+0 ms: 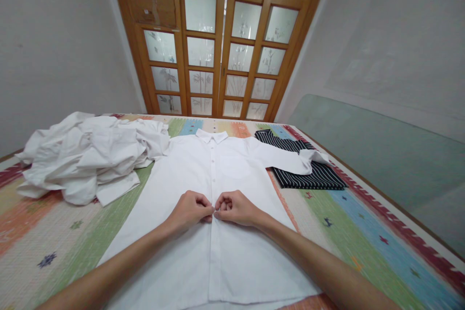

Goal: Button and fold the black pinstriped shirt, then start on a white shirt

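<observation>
A white button-up shirt [240,247] lies front side up, its collar [211,136] at the far end and its hem toward me. Down its middle runs the button placket, with several buttons visible above my hands. My left hand [192,207] pinches the placket from the left with thumb and fingertips. Opposite it, my right hand [232,208] is closed in a similar pinch, the fingertips of both hands almost meeting. Any button between the fingertips is hidden. The shirt's right-side sleeve reaches over a folded black-and-white striped garment [312,178].
A heap of crumpled white cloth [90,155] sits on the left, against the shirt's left sleeve. Underneath is a multicoloured striped cover [348,223]. Beyond the far edge stand wooden doors [220,48] with glass panes. A pale green panel [381,155] borders the right side.
</observation>
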{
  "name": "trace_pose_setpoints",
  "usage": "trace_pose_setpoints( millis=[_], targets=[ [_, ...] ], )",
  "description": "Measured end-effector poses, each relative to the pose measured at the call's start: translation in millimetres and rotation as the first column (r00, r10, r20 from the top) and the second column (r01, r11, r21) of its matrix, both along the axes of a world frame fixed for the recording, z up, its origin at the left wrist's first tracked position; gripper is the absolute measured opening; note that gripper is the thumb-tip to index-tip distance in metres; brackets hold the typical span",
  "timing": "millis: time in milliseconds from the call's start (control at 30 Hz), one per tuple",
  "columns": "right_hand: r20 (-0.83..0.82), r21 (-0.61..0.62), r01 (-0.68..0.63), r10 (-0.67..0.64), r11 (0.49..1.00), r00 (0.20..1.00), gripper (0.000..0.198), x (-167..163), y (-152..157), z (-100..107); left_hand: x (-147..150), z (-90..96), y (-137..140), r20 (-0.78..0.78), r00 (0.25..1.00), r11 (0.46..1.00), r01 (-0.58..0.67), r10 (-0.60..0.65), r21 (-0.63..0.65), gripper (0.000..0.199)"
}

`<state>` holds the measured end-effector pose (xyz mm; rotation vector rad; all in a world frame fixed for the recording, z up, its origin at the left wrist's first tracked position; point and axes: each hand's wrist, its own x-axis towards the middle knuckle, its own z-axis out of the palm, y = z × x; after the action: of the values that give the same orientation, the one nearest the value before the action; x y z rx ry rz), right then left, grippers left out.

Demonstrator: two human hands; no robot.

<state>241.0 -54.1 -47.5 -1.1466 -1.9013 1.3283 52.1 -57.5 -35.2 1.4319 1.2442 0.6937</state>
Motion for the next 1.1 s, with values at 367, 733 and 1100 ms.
trace_pose_setpoints(
  millis=[367, 733, 1100],
  targets=[
    [0.020, 0.020, 0.027, -0.028, 0.999, 0.999, 0.011, -1.0, 1.7, -3.3, 3.1, -3.0, -0.3, 0.079, 0.996, 0.998, -0.027, 0.031, -0.056, 0.011],
    [0.057, 0.084, -0.012, 0.007, 0.996, 0.998, 0.009, -0.3, 1.5, 3.4, 2.1, -3.9, -0.2, 0.078, 0.997, 0.994, 0.018, -0.009, -0.108, 0.014],
    [0.134, 0.255, 0.014, -0.050, 0.967, 0.990, 0.008, -0.8, -2.2, 5.2, -9.6, -2.5, -0.6, 0.106, 0.991, 0.996, 0.083, -0.079, -0.032, 0.024]
  ],
)
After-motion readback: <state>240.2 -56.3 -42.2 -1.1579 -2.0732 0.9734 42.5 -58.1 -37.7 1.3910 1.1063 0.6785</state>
